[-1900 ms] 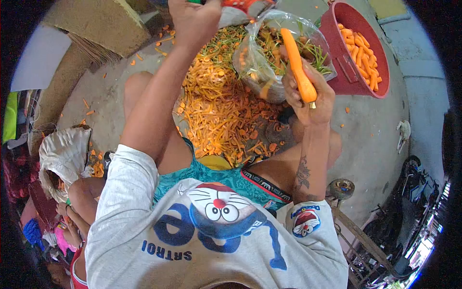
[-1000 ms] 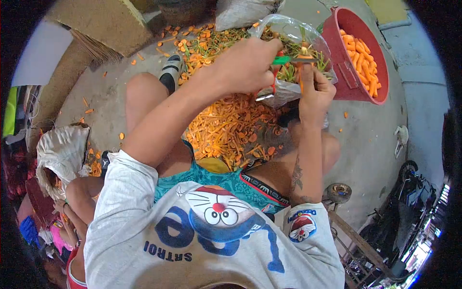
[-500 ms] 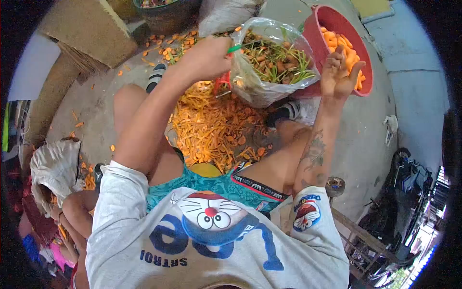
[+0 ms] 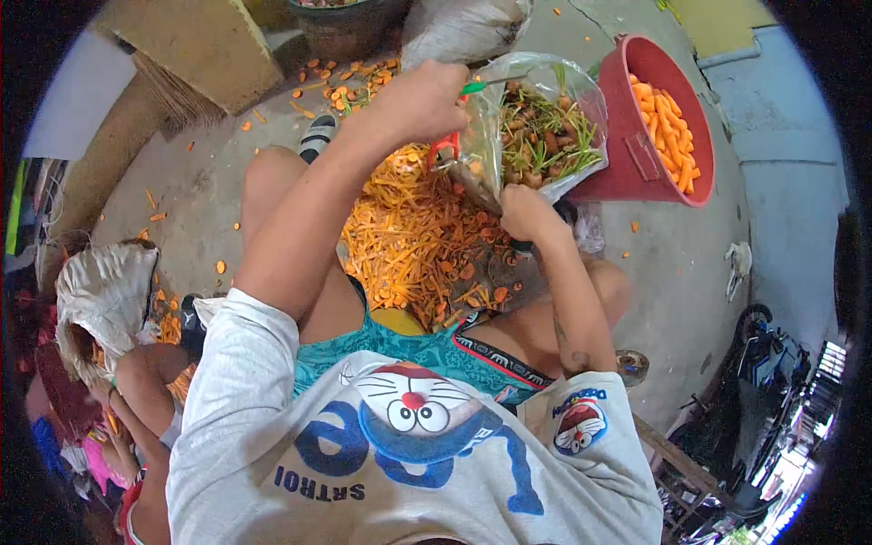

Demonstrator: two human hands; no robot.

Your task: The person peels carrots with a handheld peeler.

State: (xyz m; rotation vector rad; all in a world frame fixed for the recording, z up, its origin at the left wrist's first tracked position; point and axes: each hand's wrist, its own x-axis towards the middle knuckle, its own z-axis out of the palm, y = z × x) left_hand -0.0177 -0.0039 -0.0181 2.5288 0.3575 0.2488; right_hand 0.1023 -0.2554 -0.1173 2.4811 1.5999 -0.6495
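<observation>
Peelings litter the grey floor, left fingers clamp a knife, right fingers unreadable.

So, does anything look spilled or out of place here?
Yes: orange peelings lie heaped loose on the floor beside the plastic bag, with carrot slices scattered farther off. It looks odd because so much lies outside the bag.

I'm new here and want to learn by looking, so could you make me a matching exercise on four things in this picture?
1. Left hand
2. Right hand
3. Red tub
4. Clear plastic bag

A. contains green stems
B. at the bag's near edge
C. holds a green-handled knife
D. contains smooth orange carrots

Pairs: 1-C, 2-B, 3-D, 4-A
</observation>
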